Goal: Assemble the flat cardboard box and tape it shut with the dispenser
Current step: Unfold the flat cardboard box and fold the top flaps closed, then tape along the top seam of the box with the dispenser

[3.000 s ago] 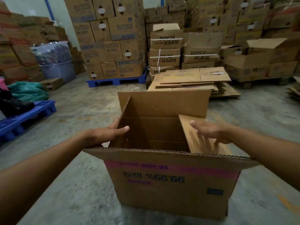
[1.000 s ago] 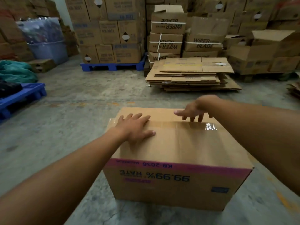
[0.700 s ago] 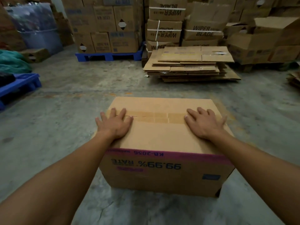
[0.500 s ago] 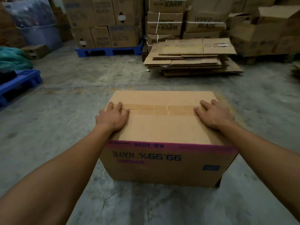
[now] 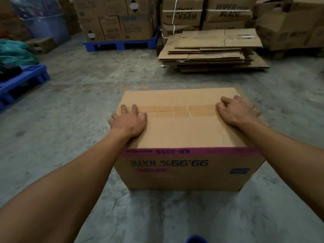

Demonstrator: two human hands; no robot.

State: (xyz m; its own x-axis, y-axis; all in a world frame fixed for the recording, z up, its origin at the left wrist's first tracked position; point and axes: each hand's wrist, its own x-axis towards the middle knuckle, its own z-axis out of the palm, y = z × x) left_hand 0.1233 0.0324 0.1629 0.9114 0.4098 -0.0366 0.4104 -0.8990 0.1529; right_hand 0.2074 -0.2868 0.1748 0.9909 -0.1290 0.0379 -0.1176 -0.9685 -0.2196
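A brown cardboard box (image 5: 184, 134) with a pink band and upside-down print stands on the concrete floor in front of me, its top flaps folded down and meeting at a seam. Old tape marks run along that seam. My left hand (image 5: 128, 121) lies flat on the top near the left end of the seam, fingers spread. My right hand (image 5: 236, 111) rests at the right end of the seam, fingers bent over the far right edge. Neither hand holds anything. No tape dispenser is in view.
A pile of flat cardboard sheets (image 5: 212, 50) lies on the floor behind the box. Stacked cartons on a blue pallet (image 5: 121, 43) stand at the back, more cartons to the right. Another blue pallet (image 5: 21, 83) with green cloth sits at the left.
The open flaps have been folded down and the box top is now closed. Both hands came to rest flat on it; my right hand slid outward to the right edge.
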